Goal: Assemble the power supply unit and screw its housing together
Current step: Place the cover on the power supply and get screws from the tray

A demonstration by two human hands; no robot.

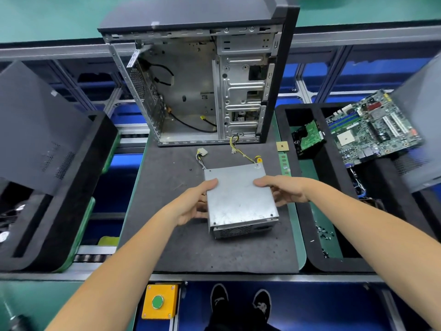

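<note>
- The case (202,75) stands open at the back of the mat (171,235), its bare metal inside facing the person, with black cables and yellow plugs hanging in it.
- Right of the mat, a black tray (298,235) holds a motherboard (372,127), a drive with a green board (310,137), and a scatter of screws (324,235) on its green floor.
- The PSU (238,199) sits near the middle of the mat, in front of the case. It is a closed grey metal box with its vent grille towards the person and its wires (238,149) trailing from the far end towards the case.
- Handling, as a judgement: it looks stiff and fairly heavy for its bulk, with smooth sheet metal that could slip. The long side walls are the safest place to take hold. The wires and their plugs are the weak part, so it should not be lifted or dragged by them.
- The left hand (193,204) clasps the left wall, thumb laid over the top edge and fingers curled down the side, mostly hidden.
- The right hand (284,189) does the same on the right wall, thumb on the lid, fingers wrapped under and beside it.
- Both hands are spread only as wide as the box, gripping it between them. Whether it is raised off the mat or resting on it I cannot tell.
</note>
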